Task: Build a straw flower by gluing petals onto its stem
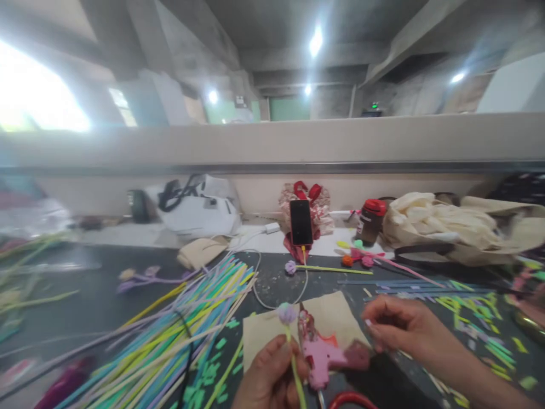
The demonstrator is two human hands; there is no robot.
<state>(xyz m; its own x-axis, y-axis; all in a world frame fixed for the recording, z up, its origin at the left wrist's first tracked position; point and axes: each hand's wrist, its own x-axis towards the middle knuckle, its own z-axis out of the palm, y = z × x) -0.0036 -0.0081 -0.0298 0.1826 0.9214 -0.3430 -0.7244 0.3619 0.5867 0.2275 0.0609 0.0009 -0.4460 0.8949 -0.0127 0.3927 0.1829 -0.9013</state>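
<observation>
— Left hand (270, 369) first, from the head camera. How is it?

— Thumb and fingers are clamped on the yellow-green stem (297, 378) of a flower (288, 319), which stands nearly upright out of that grip, its bloom (286, 312) just beyond the fingertips.

— What does the bloom look like?

— Small, round and fluffy, pale lilac with a hint of mint. The stem is slim and bends a little on its way past the fingers.

— And the right hand (402, 326)?

— Well apart from the left, thumb and forefinger drawn close. A tiny pale spot shows at the tips; I can't tell whether they grip anything.

— What lies between the hands?

— A pink glue gun (317, 355), just beside the left hand, partly over a beige cloth (340, 309).

— Anything else around the left hand?

— To its left, a bundle of coloured stems (170, 335) and some mint-green snippets (208, 375). Beyond it, a second lilac flower (290, 267) lies on the dark table (102, 309), and farther off stands a phone (301, 222).
</observation>
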